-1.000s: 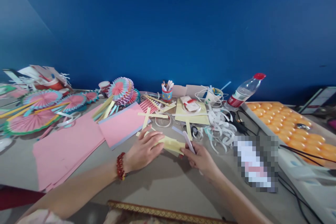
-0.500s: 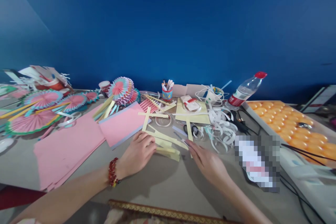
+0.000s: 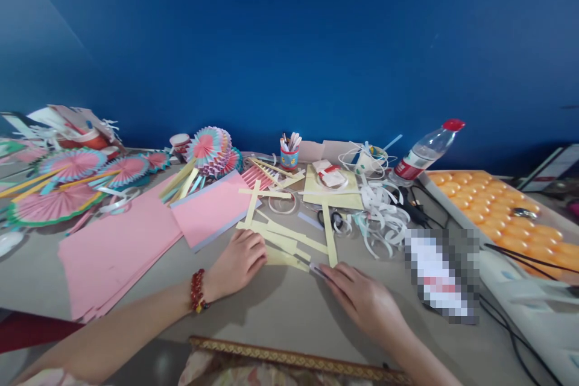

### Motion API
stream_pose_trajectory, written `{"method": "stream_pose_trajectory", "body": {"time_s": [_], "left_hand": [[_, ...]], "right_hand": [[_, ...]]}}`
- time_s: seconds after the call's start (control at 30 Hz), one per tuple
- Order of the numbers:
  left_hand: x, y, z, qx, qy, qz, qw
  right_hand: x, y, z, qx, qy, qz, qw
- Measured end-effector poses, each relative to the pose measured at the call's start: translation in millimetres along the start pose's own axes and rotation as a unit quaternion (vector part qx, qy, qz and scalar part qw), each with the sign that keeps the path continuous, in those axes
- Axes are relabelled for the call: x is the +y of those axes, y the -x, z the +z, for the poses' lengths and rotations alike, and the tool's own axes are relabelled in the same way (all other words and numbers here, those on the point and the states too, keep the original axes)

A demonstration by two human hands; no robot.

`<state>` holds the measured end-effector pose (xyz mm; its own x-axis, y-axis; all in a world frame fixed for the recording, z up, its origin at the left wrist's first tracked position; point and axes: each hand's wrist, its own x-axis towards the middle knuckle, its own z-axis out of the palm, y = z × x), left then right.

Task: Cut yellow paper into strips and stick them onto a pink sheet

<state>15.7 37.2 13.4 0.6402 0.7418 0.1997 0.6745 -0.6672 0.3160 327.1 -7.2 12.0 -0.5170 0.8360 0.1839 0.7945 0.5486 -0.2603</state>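
My left hand [image 3: 239,260], with its fingers curled, presses the near end of a pale yellow paper [image 3: 286,259] flat on the table. In my right hand [image 3: 362,295] is a slim cutter knife [image 3: 318,270], gripped low between thumb and fingers. Its thin tip points left over the paper's right side; whether it touches cannot be made out. Cut yellow strips lie just beyond both hands, one long strip [image 3: 330,235] running up from my right fingertips. A crossed pair of strips [image 3: 254,196] lies further back.
Pink paper sheets [image 3: 122,247] and folded paper fans [image 3: 67,169] are on the left. Scissors [image 3: 335,219], curled white ribbon [image 3: 382,211] and a tilted plastic bottle [image 3: 425,154] stand or lie right of centre. A pen cup [image 3: 289,154] is at the back; cables run at right.
My right hand has drawn the knife a little toward me, from the strips onto the near paper. The paper under my left hand now lies flatter; that hand has barely moved.
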Motion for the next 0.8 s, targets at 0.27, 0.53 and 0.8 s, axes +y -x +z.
{"method": "stream_pose_trajectory", "body": {"time_s": [0.27, 0.53, 0.8], "left_hand": [[-0.4, 0.8, -0.1, 0.006, -0.002, 0.013, 1.0], [-4.3, 0.5, -0.2, 0.003, 0.003, 0.019, 1.0], [1.4, 4.8, 5.0, -0.018, -0.052, 0.096, 0.994]], "right_hand": [[3.8, 0.0, 0.4, 0.017, 0.014, 0.001, 1.0], [1.0, -2.9, 2.9, -0.005, 0.012, -0.028, 1.0], [-0.6, -2.8, 6.0, -0.005, 0.038, -0.039, 0.999]]}}
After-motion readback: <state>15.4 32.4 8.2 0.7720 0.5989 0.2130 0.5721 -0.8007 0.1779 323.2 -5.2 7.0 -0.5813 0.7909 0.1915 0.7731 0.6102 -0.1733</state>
